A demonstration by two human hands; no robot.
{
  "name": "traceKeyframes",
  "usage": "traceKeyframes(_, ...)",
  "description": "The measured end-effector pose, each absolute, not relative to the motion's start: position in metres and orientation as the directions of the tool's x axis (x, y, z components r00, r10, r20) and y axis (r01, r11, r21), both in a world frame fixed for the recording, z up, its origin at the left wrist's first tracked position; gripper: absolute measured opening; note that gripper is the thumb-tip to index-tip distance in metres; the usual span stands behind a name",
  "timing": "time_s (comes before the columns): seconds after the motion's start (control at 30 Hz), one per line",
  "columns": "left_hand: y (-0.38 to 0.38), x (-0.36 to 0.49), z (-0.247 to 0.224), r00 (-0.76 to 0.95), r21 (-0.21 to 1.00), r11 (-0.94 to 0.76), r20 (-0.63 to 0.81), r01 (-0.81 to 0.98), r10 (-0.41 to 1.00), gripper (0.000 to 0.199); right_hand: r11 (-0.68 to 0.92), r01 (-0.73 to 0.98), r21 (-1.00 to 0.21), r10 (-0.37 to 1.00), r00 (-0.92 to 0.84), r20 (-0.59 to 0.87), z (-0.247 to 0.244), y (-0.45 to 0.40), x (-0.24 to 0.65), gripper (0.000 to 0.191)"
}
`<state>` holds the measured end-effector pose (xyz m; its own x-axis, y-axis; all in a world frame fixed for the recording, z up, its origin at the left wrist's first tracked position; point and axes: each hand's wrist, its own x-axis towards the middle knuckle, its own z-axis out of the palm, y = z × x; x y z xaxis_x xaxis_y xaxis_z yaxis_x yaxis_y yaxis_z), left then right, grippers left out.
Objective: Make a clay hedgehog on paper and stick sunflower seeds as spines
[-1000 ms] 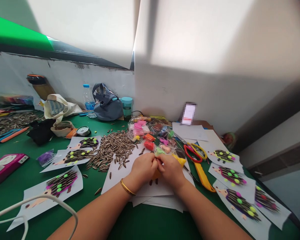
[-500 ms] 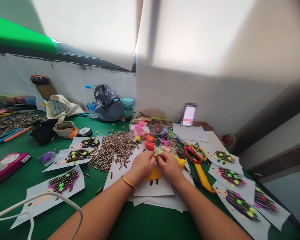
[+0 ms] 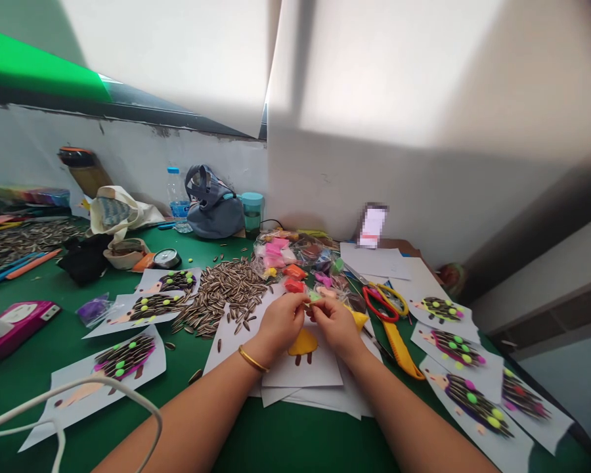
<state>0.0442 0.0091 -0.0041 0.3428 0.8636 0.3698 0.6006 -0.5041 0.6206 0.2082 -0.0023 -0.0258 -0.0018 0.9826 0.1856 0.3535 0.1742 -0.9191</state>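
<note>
My left hand (image 3: 283, 320) and my right hand (image 3: 333, 320) meet over a white sheet of paper (image 3: 303, 378), thumbs and forefingers pinched together. Whatever sits between the fingertips is too small and covered to make out. Just below the fingers, a flattened yellow clay shape (image 3: 303, 344) with short brown legs (image 3: 304, 359) lies on the sheet, its upper part hidden by the hands. Beyond them are bags of coloured clay (image 3: 295, 284). To the left spreads a heap of striped sunflower seeds (image 3: 231, 286), a few of them scattered on the paper.
Red- and yellow-handled scissors (image 3: 381, 302) and a yellow cutter (image 3: 401, 351) lie to the right. Seed hedgehog pictures flank both sides, one on the left sheet (image 3: 142, 380), another on the right sheet (image 3: 515, 447). A white cable (image 3: 128, 391) loops at front left. A phone (image 3: 372, 226) leans on the wall.
The fingertips of both hands have shifted slightly, with the left fingers reaching a little further toward the right ones. The pinch stays over the sheet, and the things around have not moved.
</note>
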Motion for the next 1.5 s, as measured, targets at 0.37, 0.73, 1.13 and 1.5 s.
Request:
traceKeyframes(0.37, 0.014, 0.040, -0.004, 0.362, 0.630, -0.568, 0.439, 0.529, 0.823, 0.009, 0.118, 0.280, -0.953, 0.993, -0.043, 0.111, -0.012, -0.009, 0.205, 0.030)
traceKeyframes(0.73, 0.011, 0.039, -0.003, 0.384, 0.628, -0.614, 0.479, 0.479, 0.789, 0.008, 0.174, 0.375, -0.911, 0.984, -0.022, 0.179, -0.015, -0.009, 0.210, 0.032)
traceKeyframes(1.13, 0.016, 0.036, -0.007, 0.366, 0.658, -0.580, 0.451, 0.480, 0.814, 0.008, 0.173, 0.394, -0.902, 0.979, 0.027, 0.200, -0.022, -0.008, 0.210, 0.022)
traceKeyframes(1.5, 0.015, 0.037, -0.004, 0.507, 0.403, -0.648, 0.409, 0.646, 0.759, 0.016, 0.115, 0.134, -0.984, 0.993, 0.019, 0.119, -0.018, -0.006, 0.205, 0.034)
